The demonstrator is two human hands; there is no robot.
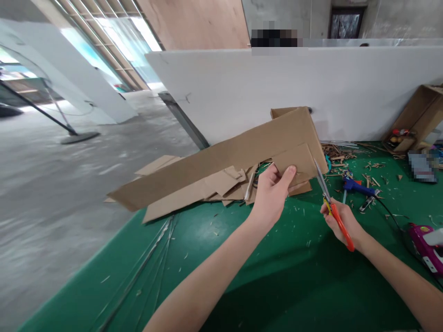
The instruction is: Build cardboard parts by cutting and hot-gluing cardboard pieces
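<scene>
My left hand [272, 191] pinches a long strip of brown cardboard [221, 159] near its right end, thumb on top and fingers behind. The strip is tilted, its far left end reaching past the table edge. In my right hand [342, 221] is a pair of scissors [334, 210] with red and yellow handles. Their blades point up and left at the cardboard's right end; whether they are touching the cut edge I cannot tell. Beneath the strip lies a pile of cardboard offcuts [228, 182], partly hidden.
A blue glue gun [358, 186] lies right of the scissors, its cable running towards a purple tool [427, 246]. Cardboard shavings [335, 154] litter the green table [214, 240]. A white partition [277, 83] rises behind, with an open cardboard box [411, 115] at right.
</scene>
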